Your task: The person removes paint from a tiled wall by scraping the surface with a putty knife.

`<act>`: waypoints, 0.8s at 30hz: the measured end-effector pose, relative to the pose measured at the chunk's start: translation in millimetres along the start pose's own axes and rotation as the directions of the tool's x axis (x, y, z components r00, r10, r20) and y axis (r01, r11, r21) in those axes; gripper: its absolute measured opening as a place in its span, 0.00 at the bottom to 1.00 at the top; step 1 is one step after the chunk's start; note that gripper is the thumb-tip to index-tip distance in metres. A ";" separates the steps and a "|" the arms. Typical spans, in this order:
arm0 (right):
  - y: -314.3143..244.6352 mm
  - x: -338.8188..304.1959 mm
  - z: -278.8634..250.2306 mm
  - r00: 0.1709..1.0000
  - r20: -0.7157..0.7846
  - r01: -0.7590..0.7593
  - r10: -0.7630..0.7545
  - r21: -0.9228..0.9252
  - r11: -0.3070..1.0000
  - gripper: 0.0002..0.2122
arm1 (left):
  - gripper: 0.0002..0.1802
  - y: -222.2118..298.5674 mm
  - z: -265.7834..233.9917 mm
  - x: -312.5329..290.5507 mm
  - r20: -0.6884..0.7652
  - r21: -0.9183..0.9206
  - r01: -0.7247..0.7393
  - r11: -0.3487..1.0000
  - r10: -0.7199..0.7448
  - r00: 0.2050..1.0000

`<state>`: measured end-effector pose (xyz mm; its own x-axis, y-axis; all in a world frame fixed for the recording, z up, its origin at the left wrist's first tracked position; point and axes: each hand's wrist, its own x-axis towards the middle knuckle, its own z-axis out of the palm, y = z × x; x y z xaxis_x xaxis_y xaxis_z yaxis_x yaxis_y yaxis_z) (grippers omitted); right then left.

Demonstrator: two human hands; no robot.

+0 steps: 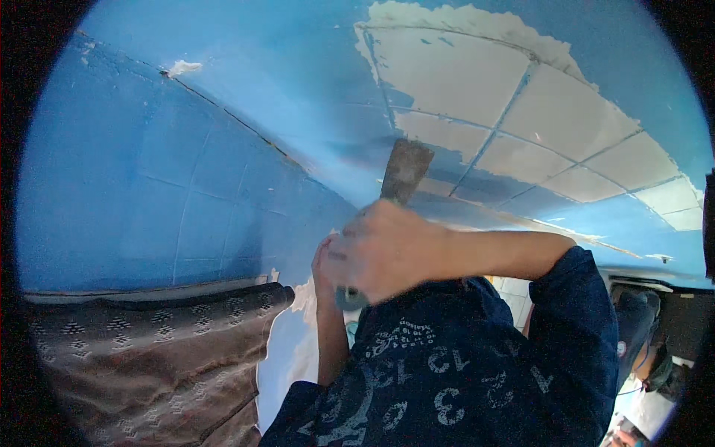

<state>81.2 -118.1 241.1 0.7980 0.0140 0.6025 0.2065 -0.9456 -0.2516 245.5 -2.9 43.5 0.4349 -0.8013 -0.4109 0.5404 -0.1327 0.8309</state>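
Observation:
My right hand is wrapped around the handle of a scraper, blurred by motion. The flat, worn metal blade points up and away, close to a blue-painted tiled surface. Part of the handle's end shows below my fist. Just left of it is my left hand, raised and mostly covered by the right one; its fingers are too hidden and smeared to read. Ahead and to the right, a large patch of pale tiles shows where blue paint is gone, with ragged paint edges and blue lines left along the joints.
A cracked seam runs across the blue surface at the left, with a small chipped spot beside it. A brown patterned curtain hangs at the lower left. Dark furniture and assorted items stand at the lower right.

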 end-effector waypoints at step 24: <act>-3.3 11.5 -8.5 0.982 0.188 -0.008 0.009 -0.005 1.000 0.08 | 0.16 -2.7 6.8 -11.6 0.023 0.005 -0.034 0.999 0.034 0.999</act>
<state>84.8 -117.6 255.3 0.8918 0.0663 0.4475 0.1970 -0.9474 -0.2522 234.1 2.8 48.5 0.4366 -0.8185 -0.3734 0.5213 -0.1081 0.8465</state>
